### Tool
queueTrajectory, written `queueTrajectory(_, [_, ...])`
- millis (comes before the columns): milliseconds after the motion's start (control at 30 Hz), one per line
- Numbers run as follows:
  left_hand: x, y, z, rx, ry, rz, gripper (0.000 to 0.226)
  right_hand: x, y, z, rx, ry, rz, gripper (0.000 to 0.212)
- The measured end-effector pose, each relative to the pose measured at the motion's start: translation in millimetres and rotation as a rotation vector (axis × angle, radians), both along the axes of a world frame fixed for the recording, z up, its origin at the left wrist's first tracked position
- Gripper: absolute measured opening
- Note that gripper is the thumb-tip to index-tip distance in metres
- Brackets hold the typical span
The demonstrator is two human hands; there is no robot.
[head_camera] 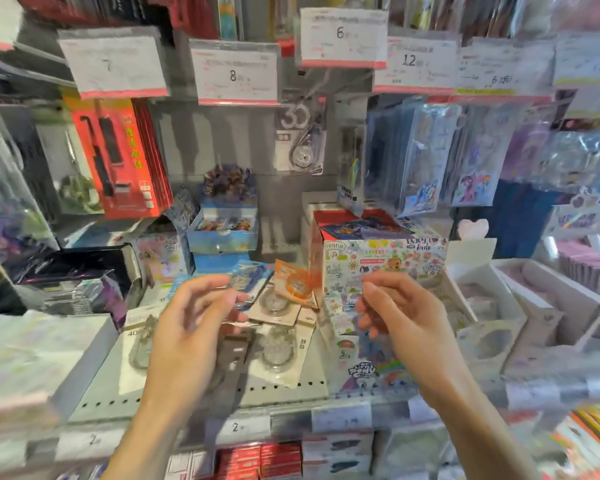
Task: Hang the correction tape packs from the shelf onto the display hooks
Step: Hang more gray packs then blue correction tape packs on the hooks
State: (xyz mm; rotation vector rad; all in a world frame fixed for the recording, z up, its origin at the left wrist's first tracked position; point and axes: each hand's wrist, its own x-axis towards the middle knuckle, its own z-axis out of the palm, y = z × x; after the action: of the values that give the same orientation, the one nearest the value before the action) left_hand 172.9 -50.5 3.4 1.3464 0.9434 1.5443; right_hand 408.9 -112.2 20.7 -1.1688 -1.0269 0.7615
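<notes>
Several correction tape packs lie in a loose pile on the grey shelf (284, 393): a beige pack (277, 304), a pale one below it (278, 351), another at the left (140, 342), an orange pack (297, 279) and a blue pack (249, 276) at the back. One grey correction tape pack (300, 142) hangs on a display hook above them, under the price tags. My left hand (191, 327) hovers over the pile with fingers spread and nothing visibly in it. My right hand (402, 315) is beside the pile, fingers loosely curled, holding nothing. The picture is blurred.
A colourful cartoon box (385, 265) stands right of the pile, close to my right hand. Red packs (125, 157) hang at the left, blue and clear packets (430, 157) at the right. White boxes (551, 306) sit at the right and a white box (35, 355) at the left. Price tags (236, 76) line the hooks.
</notes>
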Motion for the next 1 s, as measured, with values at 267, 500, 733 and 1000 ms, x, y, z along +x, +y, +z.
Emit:
queueTrajectory(267, [-110.1,43.7,-2.2,0.01,-0.009,-0.088,0.013,-95.0,36.6,2.2,0.034,-0.049,-0.093,0.009])
queueTrajectory(500, [-176.1,78.1,-18.1,-0.055,0.114,-0.14,0.012,-143.2,61.9,-14.6,-0.077,-0.25,-0.105,0.008])
queueTrajectory(733, [-182.8,123.3,-20.8,-0.091,0.468,-0.218,0.016,-141.5,103.4,-34.0,-0.203,-0.447,-0.131,0.007])
queueTrajectory(1000, [-110.2,188.7,-14.1,-0.081,0.808,-0.226,0.012,-134.2,191.1,-54.8,-0.318,-0.848,-0.212,0.018])
